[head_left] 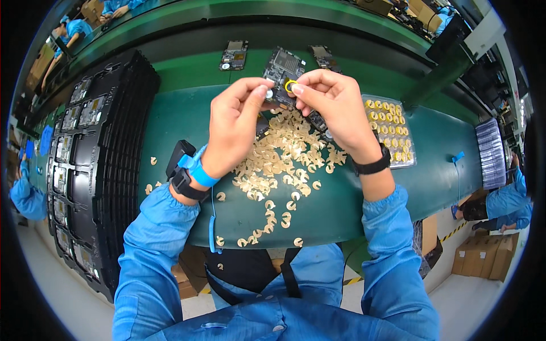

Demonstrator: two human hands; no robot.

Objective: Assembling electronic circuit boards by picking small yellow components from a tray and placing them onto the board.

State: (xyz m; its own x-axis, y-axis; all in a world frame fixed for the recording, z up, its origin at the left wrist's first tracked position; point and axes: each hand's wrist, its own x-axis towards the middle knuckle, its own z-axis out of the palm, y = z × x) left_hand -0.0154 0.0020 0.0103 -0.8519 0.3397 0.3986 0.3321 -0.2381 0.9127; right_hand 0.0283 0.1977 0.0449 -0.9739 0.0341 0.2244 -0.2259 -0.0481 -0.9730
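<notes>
Over the green table, my left hand (234, 116) pinches the near left edge of a dark circuit board (286, 61), which it holds tilted. A small silver disc (269, 94) shows on the board beside my left thumb. My right hand (336, 106) is closed, thumb and forefinger pinching a small round part with a yellow ring (290, 86) against the board's face. Below both hands spreads a heap of cream C-shaped pieces (284, 145). Part of another dark board (316, 120) shows under my right hand. A blue strap with a coiled cord circles my left wrist.
Stacked black trays (128, 119) with boards stand at left. Two circuit boards, a left one (234, 55) and a right one (322, 55), lie beyond my hands. A clear tray (405, 161) of yellow-ringed round parts sits at right. Other people in blue work farther off.
</notes>
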